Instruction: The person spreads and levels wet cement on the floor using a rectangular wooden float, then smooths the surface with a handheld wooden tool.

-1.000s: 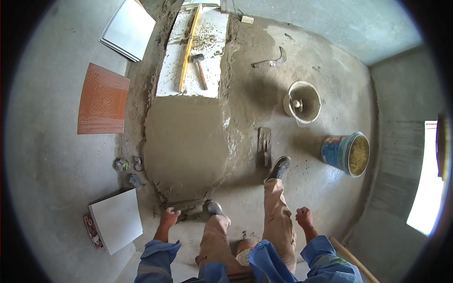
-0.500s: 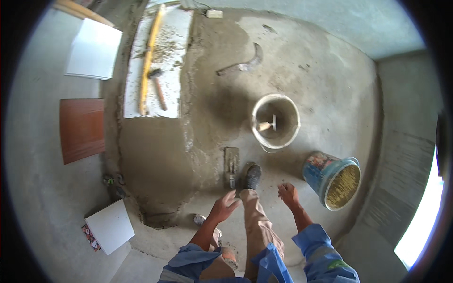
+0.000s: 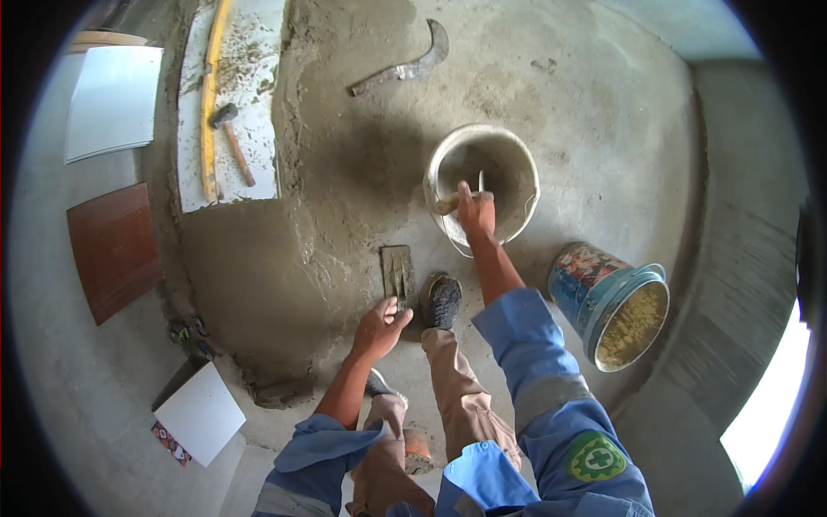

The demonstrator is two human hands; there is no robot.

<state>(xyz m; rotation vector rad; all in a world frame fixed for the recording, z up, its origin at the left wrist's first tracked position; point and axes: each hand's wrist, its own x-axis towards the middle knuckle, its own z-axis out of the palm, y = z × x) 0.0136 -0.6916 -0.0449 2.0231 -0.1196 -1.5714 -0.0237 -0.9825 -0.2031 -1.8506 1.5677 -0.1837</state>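
Observation:
My right hand (image 3: 476,214) is at the near rim of a whitish bucket (image 3: 524,155). Its fingers are closed on a trowel; the wooden handle (image 3: 446,205) sticks out to the left and the thin metal part (image 3: 481,179) shows inside the bucket. The bottom of the bucket lies in shadow. Lower down on the left, my left hand (image 3: 377,332) is open, thumb and fingers apart, at the handle end of a mortar-smeared plastering trowel (image 3: 396,265) lying flat on the floor. Whether the fingertips touch that handle, I cannot tell.
A tilted blue bucket (image 3: 603,297) of yellowish sand stands right. Wet mortar (image 3: 258,267) covers the left floor, beside a white tile (image 3: 250,103) bearing a hammer (image 3: 233,142) and yellow level (image 3: 210,95). A curved blade (image 3: 413,65) lies beyond. Tiles (image 3: 112,103) lie far left.
My right hand has reached forward to the bucket and closed on the trowel. My left hand has moved left and slightly forward to the plastering trowel's handle. The whole view has shifted.

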